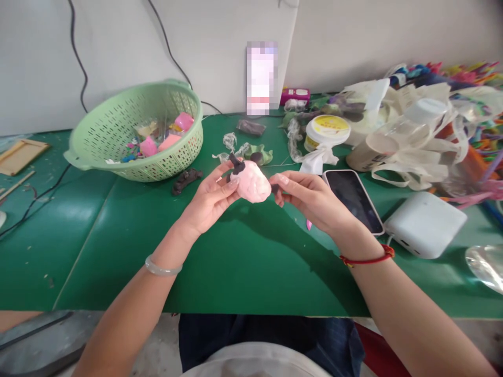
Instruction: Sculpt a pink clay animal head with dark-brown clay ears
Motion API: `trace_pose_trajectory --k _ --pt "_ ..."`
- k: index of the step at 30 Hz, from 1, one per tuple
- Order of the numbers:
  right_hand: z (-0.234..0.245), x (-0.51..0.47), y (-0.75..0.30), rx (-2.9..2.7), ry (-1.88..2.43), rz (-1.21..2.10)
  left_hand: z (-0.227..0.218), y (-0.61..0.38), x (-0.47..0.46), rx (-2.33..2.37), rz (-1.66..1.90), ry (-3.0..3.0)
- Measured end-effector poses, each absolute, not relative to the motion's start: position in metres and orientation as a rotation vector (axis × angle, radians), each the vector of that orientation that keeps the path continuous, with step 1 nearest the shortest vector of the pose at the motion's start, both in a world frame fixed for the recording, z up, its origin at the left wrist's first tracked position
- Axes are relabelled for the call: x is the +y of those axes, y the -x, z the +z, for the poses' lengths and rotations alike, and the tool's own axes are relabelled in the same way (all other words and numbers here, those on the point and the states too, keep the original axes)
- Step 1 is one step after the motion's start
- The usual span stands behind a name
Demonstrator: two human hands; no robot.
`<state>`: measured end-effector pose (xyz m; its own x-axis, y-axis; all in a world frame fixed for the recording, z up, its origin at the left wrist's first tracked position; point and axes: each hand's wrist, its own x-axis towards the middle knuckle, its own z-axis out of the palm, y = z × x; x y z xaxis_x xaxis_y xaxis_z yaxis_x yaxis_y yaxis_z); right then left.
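Observation:
My left hand (211, 198) is closed around the left side of a pink clay lump (254, 183), holding it above the green table (243, 262). Dark grey clay (237, 164) sticks up from the lump's upper left. On the other side, my right hand (308, 196) pinches a small piece of dark clay (275, 188) against or just beside the lump's right end; I cannot tell if the two are joined. Behind the lump lies a green leafy shape with a dark middle (265, 156). Left of my left hand rests a twisted dark clay piece (186, 181).
A green plastic basket (157, 165) with colourful scraps stands at the back left. A blurred phone screen (259, 78) leans on the wall. To the right are a white tub (328, 133), a phone (353, 201), a white box-shaped device (427, 225) and piled plastic bags (416, 139).

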<state>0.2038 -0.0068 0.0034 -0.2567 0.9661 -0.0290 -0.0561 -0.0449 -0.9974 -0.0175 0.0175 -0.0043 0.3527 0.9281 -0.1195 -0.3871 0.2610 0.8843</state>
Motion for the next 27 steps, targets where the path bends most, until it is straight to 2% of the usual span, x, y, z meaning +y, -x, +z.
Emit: trace_pose_trajectory --k 27 --pt "-0.009 -0.002 -0.197 -1.26 0.992 1.481 -0.014 0.017 0.021 0.716 0.993 -0.878"
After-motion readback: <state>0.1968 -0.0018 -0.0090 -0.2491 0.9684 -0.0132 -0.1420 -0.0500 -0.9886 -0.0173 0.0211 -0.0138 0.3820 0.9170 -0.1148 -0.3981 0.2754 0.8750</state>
